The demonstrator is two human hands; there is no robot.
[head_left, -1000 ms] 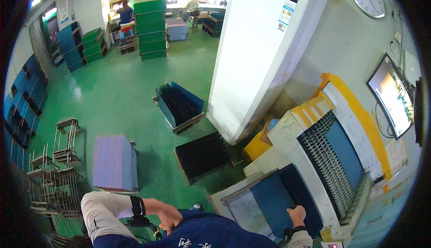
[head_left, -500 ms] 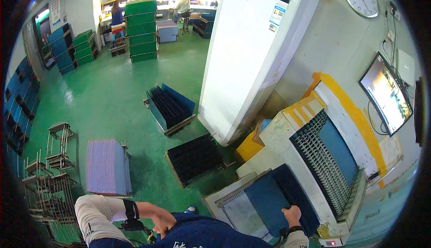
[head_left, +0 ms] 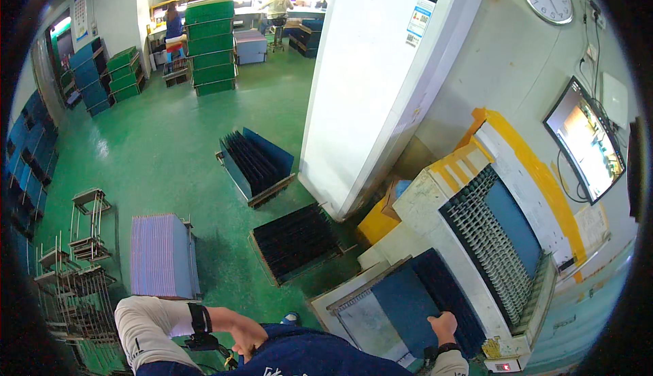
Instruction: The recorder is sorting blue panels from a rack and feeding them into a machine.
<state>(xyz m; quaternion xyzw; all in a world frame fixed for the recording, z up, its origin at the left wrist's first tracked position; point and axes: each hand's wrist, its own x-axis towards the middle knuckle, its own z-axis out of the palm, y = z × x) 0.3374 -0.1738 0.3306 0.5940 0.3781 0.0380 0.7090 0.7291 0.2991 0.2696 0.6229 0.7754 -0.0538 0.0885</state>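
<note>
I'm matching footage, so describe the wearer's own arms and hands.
The bare left hand and bare right hand are gloveless. Both arms wear off-white fabric sleeves; a black strap with a dark boxy device circles the left forearm, a black band the right wrist.

- The head view comes from the left of two fisheye cameras worn side by side on the person's head, upright and unmirrored.
- It looks down and forward over the dark blue cloth shirt point(head_left: 299, 349), very near at the lower edge, with the bare left hand point(head_left: 249, 337) and bare right hand point(head_left: 443, 325) close by.
- The glossy green floor point(head_left: 149, 151) recedes toward the distant tall stack of green panels point(head_left: 211, 49).
- Its wide lens bends straight edges near the rim; dark corners frame the rounded field.
</note>
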